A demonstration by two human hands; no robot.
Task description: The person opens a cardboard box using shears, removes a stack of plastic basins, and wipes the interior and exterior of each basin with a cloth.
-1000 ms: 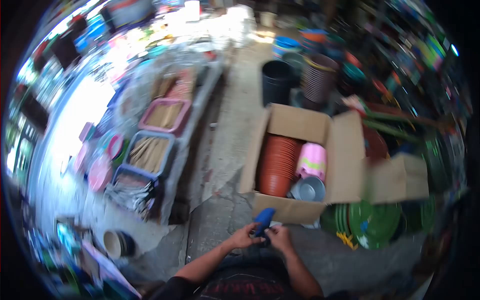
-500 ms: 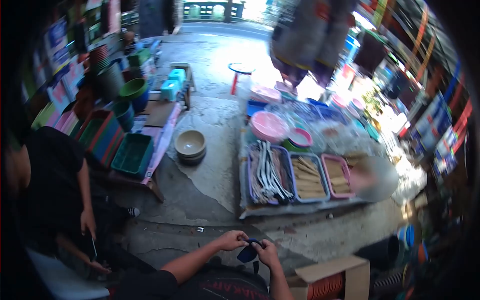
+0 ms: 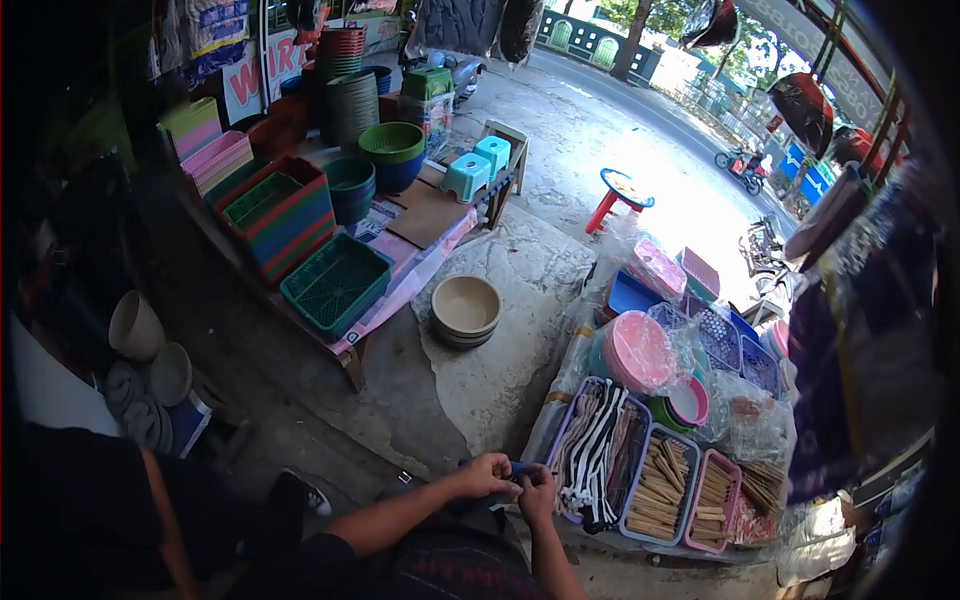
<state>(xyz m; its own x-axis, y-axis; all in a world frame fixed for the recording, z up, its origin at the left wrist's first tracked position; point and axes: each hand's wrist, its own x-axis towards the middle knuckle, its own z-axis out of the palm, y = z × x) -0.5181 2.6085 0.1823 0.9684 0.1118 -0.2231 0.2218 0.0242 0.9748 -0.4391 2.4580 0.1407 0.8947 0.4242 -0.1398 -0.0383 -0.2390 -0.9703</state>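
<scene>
Pinching a small dark blue item (image 3: 521, 468) between them, the left hand (image 3: 484, 476) and the right hand (image 3: 537, 493) met low in the middle of the head view, each with a closed grip of thumb and bent fingers on it. Much of the item was hidden by the fingers, so its full shape could not be told. At 9 o'clock from the hands, near the person's left forearm, was a dark shoe (image 3: 317, 501) with a pale toe, and another person's bare forearm (image 3: 168, 520) showed farther over. At 2 to 3 o'clock a low surface (image 3: 552, 412) carried a purple basket (image 3: 568, 423) of black, white and pinkish strips, then a light blue basket (image 3: 649, 536) and a pink basket (image 3: 706, 547), both with tan sticks. Behind these were pink tubs (image 3: 641, 350) partly under clear plastic. At 12 o'clock, beyond the hands, a stack of bowls (image 3: 467, 305) stood upright on the concrete floor (image 3: 520, 330), its top one beige. Between 10 and 11 o'clock, a second surface (image 3: 425, 272) held a green basket (image 3: 337, 282) beside a stack of red, green and blue ones, with round green tubs (image 3: 392, 143) behind. Two turquoise stools (image 3: 466, 177) sat at its far end. Farther off, near 1 o'clock, stood a red-legged stool (image 3: 603, 213), and beyond it a motorbike (image 3: 745, 172) was on the road (image 3: 640, 110).
</scene>
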